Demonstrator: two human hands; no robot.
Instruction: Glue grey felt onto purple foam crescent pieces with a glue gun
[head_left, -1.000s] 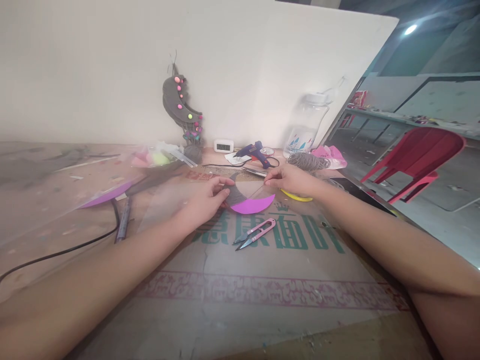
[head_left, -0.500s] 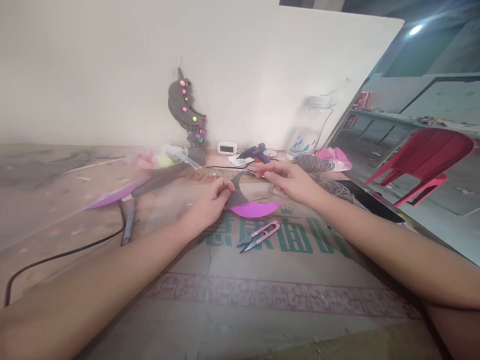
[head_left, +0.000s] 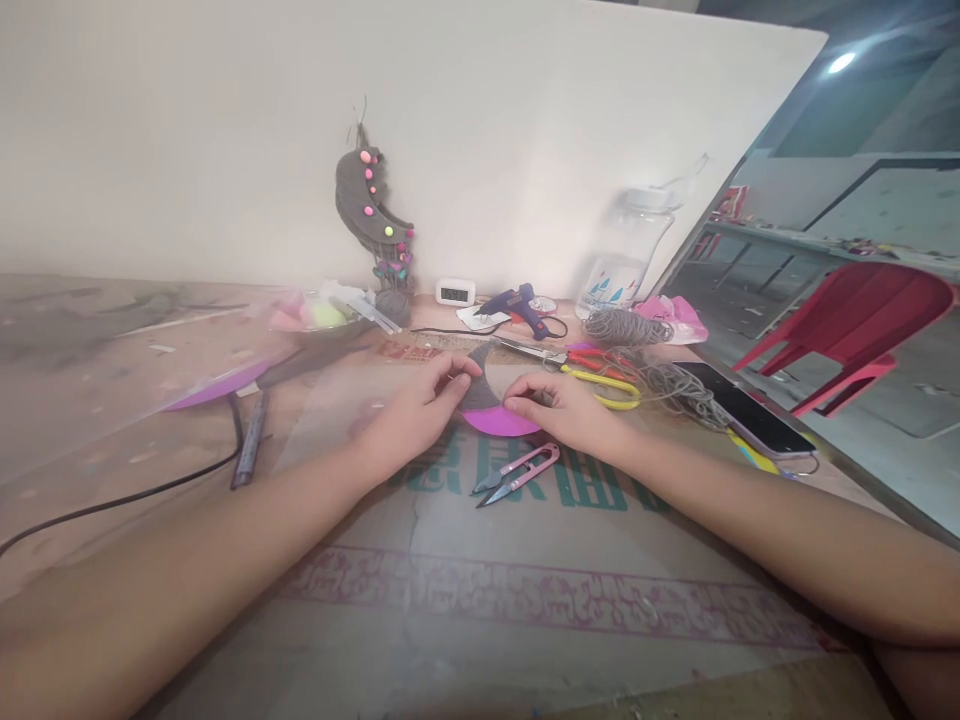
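Note:
A crescent-shaped craft piece (head_left: 487, 405), grey on its upper part and pink below, lies on a flattened cardboard sheet (head_left: 525, 560). My left hand (head_left: 420, 405) pinches its left grey tip with closed fingers. My right hand (head_left: 559, 410) rests on the piece's right side, fingers curled and pressed down on the pink edge. Pink thread snips (head_left: 517, 473) lie just in front of both hands. A finished grey crescent with coloured beads (head_left: 369, 215) leans against the white wall behind.
Behind my hands are a blue glue gun (head_left: 517, 306), yellow-handled scissors (head_left: 600, 378), grey cord (head_left: 645, 350), a phone (head_left: 750, 408), a small clock (head_left: 455, 291) and a clear jar (head_left: 626, 250). A black cable (head_left: 150, 480) runs at left. A red chair (head_left: 847, 320) stands at right.
My right hand has come down from the back of the sheet onto the right side of the crescent. The yellow-handled scissors and cord are now uncovered. My left hand kept its hold.

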